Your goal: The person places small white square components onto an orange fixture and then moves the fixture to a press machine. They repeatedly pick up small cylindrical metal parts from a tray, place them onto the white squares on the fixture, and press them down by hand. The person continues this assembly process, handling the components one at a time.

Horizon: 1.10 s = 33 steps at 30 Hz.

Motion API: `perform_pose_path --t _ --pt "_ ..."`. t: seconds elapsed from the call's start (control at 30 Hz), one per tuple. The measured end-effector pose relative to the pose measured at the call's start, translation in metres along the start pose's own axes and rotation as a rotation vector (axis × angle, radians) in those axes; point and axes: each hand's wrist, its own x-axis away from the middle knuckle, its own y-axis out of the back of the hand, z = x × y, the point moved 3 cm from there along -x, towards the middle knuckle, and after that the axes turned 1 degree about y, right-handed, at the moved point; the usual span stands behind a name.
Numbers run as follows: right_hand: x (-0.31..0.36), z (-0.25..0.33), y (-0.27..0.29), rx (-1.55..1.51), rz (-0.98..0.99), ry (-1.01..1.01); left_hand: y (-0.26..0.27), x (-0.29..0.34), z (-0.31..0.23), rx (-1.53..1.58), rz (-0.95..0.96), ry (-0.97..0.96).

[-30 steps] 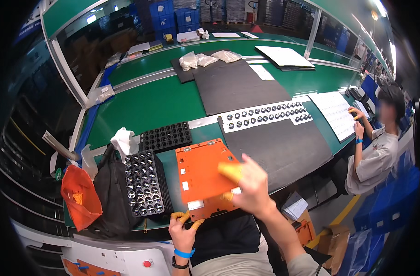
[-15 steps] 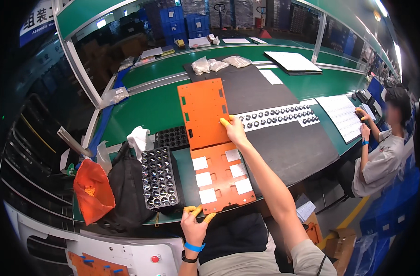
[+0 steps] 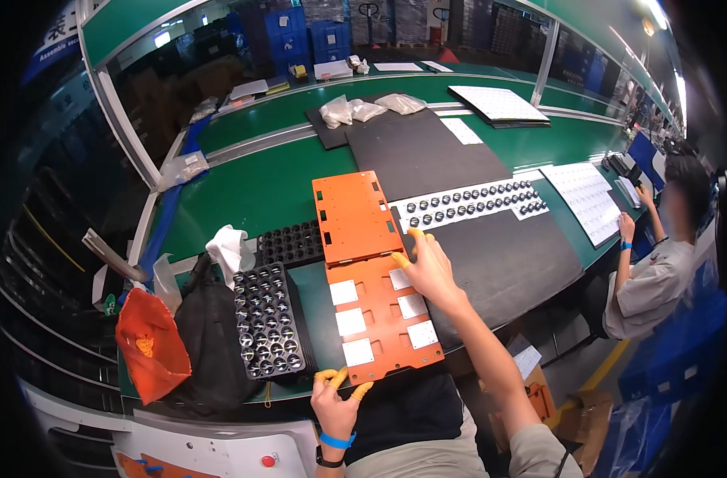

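An orange hinged fixture lies unfolded at the table's front edge. Its near panel (image 3: 379,317) carries several white square plates set in two columns, while its far panel (image 3: 355,215), with dark slots along its sides, leans back flatter. My left hand (image 3: 336,408), in yellow finger cots, has thumb and finger closed around the near left corner of the near panel. Over the right side of the joint between the panels is my right hand (image 3: 432,269), thumb and forefinger spread apart, its thumb tip at the panel's edge and nothing held.
Left of the fixture stands a black tray of shiny round parts (image 3: 268,323), with another black tray (image 3: 288,243) behind. An orange bag (image 3: 150,344) sits farther left. White sheets with rows of black round parts (image 3: 467,203) lie right, and a co-worker (image 3: 658,247) sits beyond.
The far panel has tipped back and down from its raised position. My right hand has let go of its edge and come nearer, to the joint. My left hand stays at the corner.
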Motion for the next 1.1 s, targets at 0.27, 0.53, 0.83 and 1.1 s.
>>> perform_pose_path --t 0.27,0.53,0.83,1.1 --pt "0.048 0.001 0.007 0.063 0.253 -0.236 -0.003 0.001 0.004 0.007 0.018 0.023" --pt "0.049 -0.004 0.005 0.037 0.188 -0.224 -0.007 0.003 0.005 0.022 -0.002 0.032" --pt "0.017 -0.068 0.031 0.060 -0.042 -0.093 -0.008 0.004 0.007 0.017 -0.016 0.012" --pt "-0.021 -0.171 0.092 0.372 -0.247 -0.030 -0.012 0.005 0.008 0.045 -0.031 -0.037"
